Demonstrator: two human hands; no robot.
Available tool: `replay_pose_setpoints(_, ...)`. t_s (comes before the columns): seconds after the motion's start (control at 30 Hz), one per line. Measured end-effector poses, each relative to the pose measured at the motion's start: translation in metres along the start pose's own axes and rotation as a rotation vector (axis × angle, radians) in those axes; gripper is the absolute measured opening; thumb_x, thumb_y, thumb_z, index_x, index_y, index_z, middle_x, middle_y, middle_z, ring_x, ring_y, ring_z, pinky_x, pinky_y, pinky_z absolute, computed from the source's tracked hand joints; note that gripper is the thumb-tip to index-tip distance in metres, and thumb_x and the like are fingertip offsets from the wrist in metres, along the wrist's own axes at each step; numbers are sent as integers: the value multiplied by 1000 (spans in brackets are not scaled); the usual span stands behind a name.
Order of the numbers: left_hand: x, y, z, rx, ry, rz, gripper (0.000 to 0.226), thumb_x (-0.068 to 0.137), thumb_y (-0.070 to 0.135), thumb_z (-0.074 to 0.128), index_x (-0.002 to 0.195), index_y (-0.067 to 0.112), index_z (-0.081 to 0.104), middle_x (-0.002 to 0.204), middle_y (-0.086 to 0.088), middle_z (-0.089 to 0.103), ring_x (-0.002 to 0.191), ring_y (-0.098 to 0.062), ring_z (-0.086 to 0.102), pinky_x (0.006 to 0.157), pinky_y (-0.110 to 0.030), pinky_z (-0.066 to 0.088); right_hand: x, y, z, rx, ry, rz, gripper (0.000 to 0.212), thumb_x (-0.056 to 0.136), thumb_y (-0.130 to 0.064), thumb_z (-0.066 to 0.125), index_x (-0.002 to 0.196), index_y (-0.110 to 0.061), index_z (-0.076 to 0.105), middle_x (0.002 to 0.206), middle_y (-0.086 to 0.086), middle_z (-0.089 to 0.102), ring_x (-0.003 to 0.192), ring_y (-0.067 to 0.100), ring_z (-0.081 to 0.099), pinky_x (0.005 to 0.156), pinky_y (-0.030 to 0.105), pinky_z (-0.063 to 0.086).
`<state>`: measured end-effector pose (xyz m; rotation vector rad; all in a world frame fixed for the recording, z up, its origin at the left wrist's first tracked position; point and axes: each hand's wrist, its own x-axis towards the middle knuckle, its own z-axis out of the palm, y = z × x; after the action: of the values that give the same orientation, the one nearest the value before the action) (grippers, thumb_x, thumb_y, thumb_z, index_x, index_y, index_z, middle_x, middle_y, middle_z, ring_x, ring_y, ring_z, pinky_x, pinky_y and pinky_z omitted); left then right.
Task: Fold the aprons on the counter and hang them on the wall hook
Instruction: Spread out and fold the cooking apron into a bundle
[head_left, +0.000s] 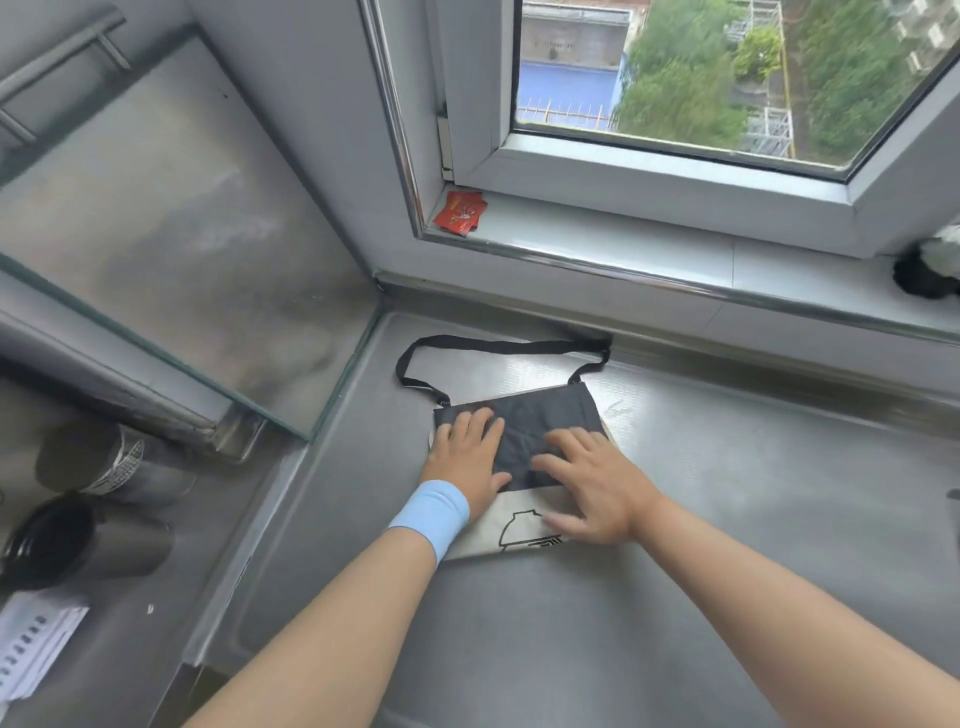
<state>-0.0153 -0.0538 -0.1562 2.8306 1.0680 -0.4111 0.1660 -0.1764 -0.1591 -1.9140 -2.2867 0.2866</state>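
1. The apron (524, 441) lies folded into a small flat bundle on the steel tabletop (727, 519), a little above the centre of the frame, below the window sill (649, 244). A dark panel is uppermost, with a pale layer bearing a black line drawing showing at the lower edge.
2. Its black neck strap (498, 345) loops out from the bundle toward the top of the frame, lying loose on the tabletop and reaching the back edge.
3. The left hand (467, 457), with a blue wristband (431, 517), rests flat on the left part of the bundle, fingers spread, gripping nothing.
4. The right hand (592, 480) lies flat and spread on the right part, thumb on the pale layer; it presses rather than holds.
5. The cloth looks thin, soft and light, so it should crease easily but may spring open or slide on the smooth steel if released carelessly.
6. For hanging, the strap loop seems the natural place to take hold, with the other hand keeping the folded body together; no wall hook shows in the view.
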Motion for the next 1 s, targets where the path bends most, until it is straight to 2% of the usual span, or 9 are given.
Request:
replay_pose_setpoints(0.1,-7,6,-13,-80,16,48,39,92,44,51,125,24,47,127,-2,40,117,-24,40,96,-35,35,-20,4,-5,-61,-159,-24,77,66,-64,56,133,-27,47,125,3,46,110,23,45,93,37,42)
replay_pose_setpoints(0.2,-20,5,-16,-196,-136,29,55,86,64,46,128,28,49,123,0,43,117,-23,40,100,-38,37,-23,7,-11,-72,-243,-5,67,67,-45,53,131,-24,51,127,1,49,110,22,49,89,34,48)
replay_pose_setpoints(0.3,-31,-3,-28,-285,-290,70,74,73,78,51,131,33,48,122,4,45,115,-18,40,99,-35,39,-14,-1,-28,60,-198,182,22,77,-30,49,89,-20,65,101,0,66,95,24,60,69,32,45)
replay_pose_setpoints(0.4,-36,-3,-49,-333,-427,58,36,77,56,65,103,32,61,100,5,60,93,-19,55,75,-28,45,-6,-1,-48,347,-253,403,17,73,-24,50,60,-12,49,59,3,55,57,22,51,49,31,36)
replay_pose_setpoints(0.47,-36,-3,-58,-370,-502,-1,17,82,42,64,79,27,57,80,4,60,74,-19,54,61,-24,39,-8,4,-58,486,-303,466,19,68,-27,50,58,-12,47,58,3,47,56,19,44,49,32,34)
replay_pose_setpoints(0.63,-26,-20,-62,-491,-591,-152,40,80,45,70,60,23,42,62,7,45,55,-13,40,54,-23,32,-26,24,-66,840,-301,664,15,71,-32,76,70,-18,69,64,-9,60,61,7,55,57,23,38)
replay_pose_setpoints(0.73,-18,-24,-58,-564,-528,-190,41,74,45,73,62,22,42,63,4,42,57,-17,38,55,-25,30,-28,29,-52,918,-161,774,16,82,-28,73,72,-16,71,70,-6,69,66,11,62,62,26,45)
replay_pose_setpoints(0.83,-10,-21,-53,-532,-377,-218,25,71,44,72,76,25,57,74,2,52,70,-21,53,62,-26,40,-18,29,-33,635,-93,832,20,89,-43,62,82,-25,67,80,-9,69,76,14,63,66,30,46)
replay_pose_setpoints(1.0,-4,-8,-29,-135,84,-18,57,74,32,70,128,34,52,130,6,49,123,-21,43,102,-35,32,0,28,-14,471,-106,931,29,91,-43,54,92,-14,58,100,7,68,92,28,60,72,34,44)
